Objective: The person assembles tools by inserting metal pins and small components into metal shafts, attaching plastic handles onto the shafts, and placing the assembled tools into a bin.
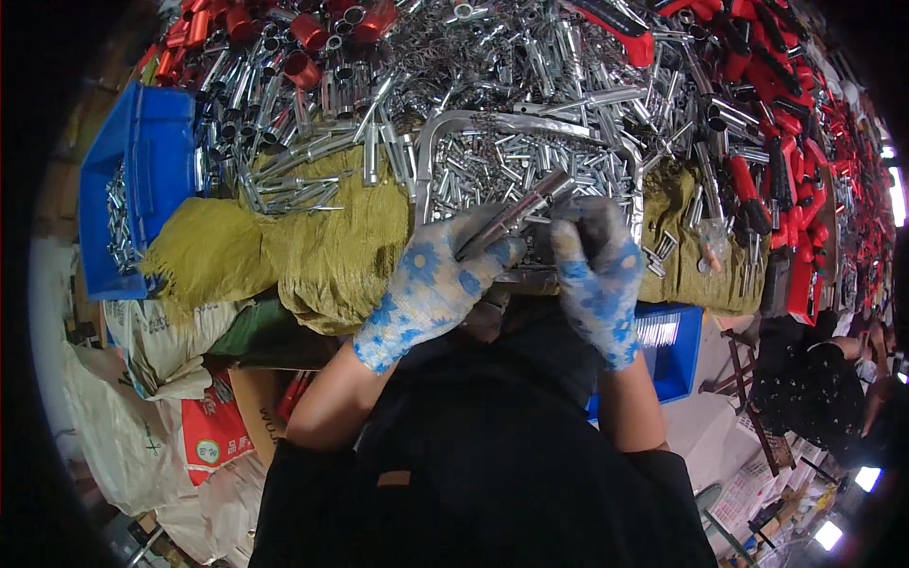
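Observation:
My left hand (445, 275), in a white glove with blue flowers, is closed around a shiny metal tube (519, 210). The tube slants up to the right, and its lower end lies inside my fingers. Just right of it is my right hand (601, 275), gloved alike, with the thumb and fingertips curled toward each other near the tube. Anything between those fingertips is too small and blurred to make out. Beneath both hands a metal-rimmed tray (424, 180) holds many short metal pins (492, 166).
Heaped metal sockets and rods (540, 66) cover the far side. A blue bin (161, 142) stands left, beside yellow woven sacking (341, 237). Red-and-black handles (791, 151) pile up at right. Another blue bin (677, 374) sits below right. A person (819, 379) is at far right.

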A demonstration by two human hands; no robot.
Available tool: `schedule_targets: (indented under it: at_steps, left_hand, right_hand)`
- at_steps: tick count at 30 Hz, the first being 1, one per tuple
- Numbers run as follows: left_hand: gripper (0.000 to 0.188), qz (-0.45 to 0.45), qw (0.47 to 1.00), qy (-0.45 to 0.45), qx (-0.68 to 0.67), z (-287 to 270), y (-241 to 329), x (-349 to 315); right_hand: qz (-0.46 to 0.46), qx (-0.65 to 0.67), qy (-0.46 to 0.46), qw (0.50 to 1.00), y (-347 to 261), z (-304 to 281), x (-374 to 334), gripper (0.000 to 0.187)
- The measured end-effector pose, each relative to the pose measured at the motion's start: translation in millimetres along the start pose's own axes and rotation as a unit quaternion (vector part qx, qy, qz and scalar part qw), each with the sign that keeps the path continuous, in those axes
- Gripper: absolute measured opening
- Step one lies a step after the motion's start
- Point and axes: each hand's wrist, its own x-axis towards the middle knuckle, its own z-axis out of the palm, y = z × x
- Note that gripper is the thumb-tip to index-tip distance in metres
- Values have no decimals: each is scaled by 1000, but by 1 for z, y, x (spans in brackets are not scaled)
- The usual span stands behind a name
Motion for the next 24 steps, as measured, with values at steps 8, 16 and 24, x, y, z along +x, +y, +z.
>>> schedule_targets:
  at_steps: [8,16,24]
  left_hand:
    - [42,216,948,156,176,12,-18,0]
    - [37,193,964,130,131,12,-10,-5]
    - [36,144,989,3,9,15,5,0]
  right_hand:
    - [-193,-306,29,932,0,17,-5,20]
    - [-88,-120,79,986,7,14,-2,21]
    - [175,421,-28,890,7,3,-6,39]
